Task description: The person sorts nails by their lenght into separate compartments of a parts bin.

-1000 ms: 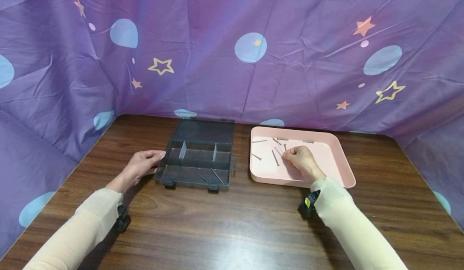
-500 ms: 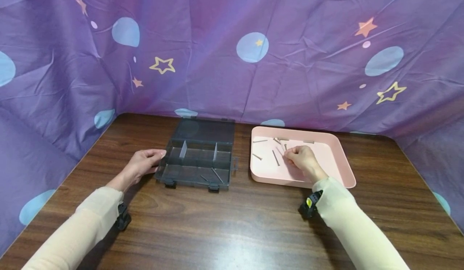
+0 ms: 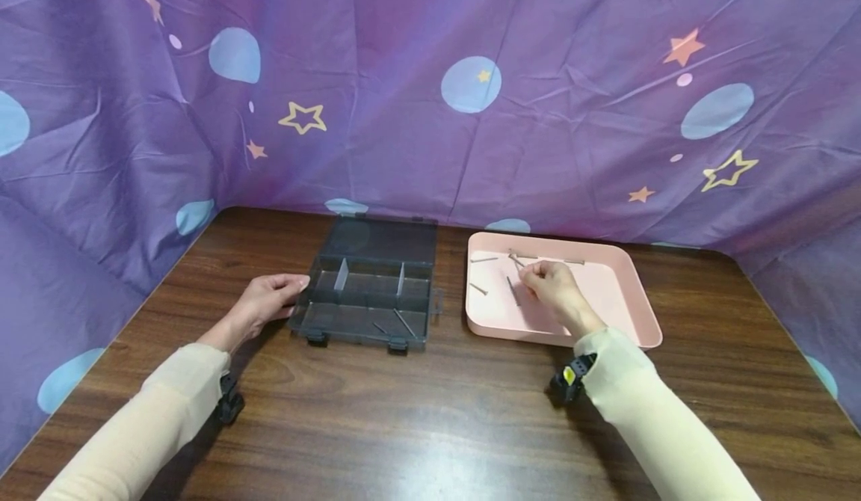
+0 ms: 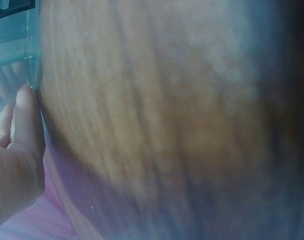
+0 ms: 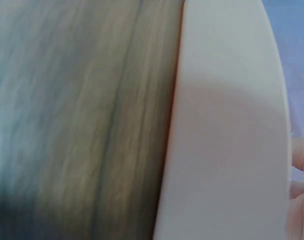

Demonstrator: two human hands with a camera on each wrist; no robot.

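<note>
At the left wall of a dark see-through organizer box (image 3: 366, 318), my left hand (image 3: 262, 303) holds the side with thumb and fingers. In the left wrist view, the fingers (image 4: 27, 117) touch the clear plastic corner. The box's lid (image 3: 380, 239) lies back, and two screws (image 3: 405, 323) are in its front compartment. Over the pink tray (image 3: 646, 314), my right hand (image 3: 554, 288) pinches at a slim metal screw (image 3: 516, 261), partly hidden by the fingertips. Other screws (image 3: 513, 292) lie around it. The right wrist view shows mostly the tray's outer wall (image 5: 221, 150).
Both containers stand on a brown wooden table (image 3: 430, 411), with a gap between them. A purple curtain (image 3: 377, 112) with stars and blue ovals hangs behind and at both sides. A latch (image 3: 437, 300) sticks out on the box's right side.
My right hand has shifted slightly up and left within the tray, toward the screws at the back; a screw beside the fingertips is now out of sight. The left hand stays at the box.
</note>
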